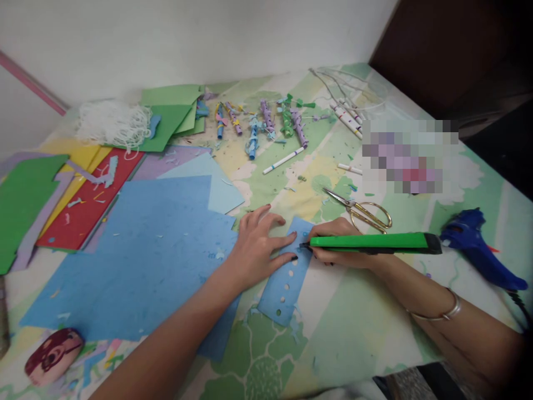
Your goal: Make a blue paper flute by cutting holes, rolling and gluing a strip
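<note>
A blue foam strip (280, 300) with a row of punched round holes lies at the middle of the table. My left hand (262, 244) presses on it, thumb and forefinger flat on the strip and the other fingers spread. In my right hand (337, 244) is a green utility knife (370, 243), gripped like a pen. Its dark tip meets the strip near my left fingertips. To the left lies a large blue foam sheet (145, 261), partly under my left forearm. Gold-handled scissors (358, 208) lie just beyond my right hand.
A blue glue gun (478, 247) with a cord lies at the right. Several decorated foam tubes (252, 139) and a white marker (284, 160) are at the back. White string (112, 125), green sheets (166, 119) and a red sheet (89, 205) lie back left. A computer mouse (54, 355) sits front left.
</note>
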The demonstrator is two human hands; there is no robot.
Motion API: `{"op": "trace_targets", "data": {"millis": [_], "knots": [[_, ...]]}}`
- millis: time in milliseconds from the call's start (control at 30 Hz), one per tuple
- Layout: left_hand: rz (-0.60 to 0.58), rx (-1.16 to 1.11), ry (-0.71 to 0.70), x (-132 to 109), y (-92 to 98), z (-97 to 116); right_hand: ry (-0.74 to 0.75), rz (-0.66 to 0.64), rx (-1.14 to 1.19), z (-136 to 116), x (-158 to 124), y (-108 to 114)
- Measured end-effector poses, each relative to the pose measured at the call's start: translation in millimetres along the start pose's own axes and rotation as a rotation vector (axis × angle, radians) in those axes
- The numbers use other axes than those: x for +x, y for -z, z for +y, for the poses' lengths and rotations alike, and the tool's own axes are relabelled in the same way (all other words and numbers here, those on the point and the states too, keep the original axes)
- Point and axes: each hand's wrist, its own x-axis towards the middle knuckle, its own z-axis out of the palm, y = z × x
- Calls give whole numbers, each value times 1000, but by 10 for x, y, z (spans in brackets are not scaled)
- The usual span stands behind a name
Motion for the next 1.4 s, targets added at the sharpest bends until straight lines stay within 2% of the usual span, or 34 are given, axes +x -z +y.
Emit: {"op": "trace_targets", "data": {"millis": [233, 500, 700, 867, 1167, 1400], "knots": [[44, -79, -11, 141, -34, -12, -20, -5, -26, -50, 18, 10], [-15, -33, 76, 439, -34, 29, 62, 69, -26, 17, -7, -28], [20, 63, 113, 385, -62, 8, 38, 6, 35, 18, -1, -2], [11, 49, 95, 303, -61, 7, -34, -58, 105, 6, 0, 9], [2, 25, 96, 295, -54, -16, -1, -37, 95, 75, -21, -9], [73, -28, 150, 302, -86, -24, -21, 45, -121, -8, -21, -15]]}}
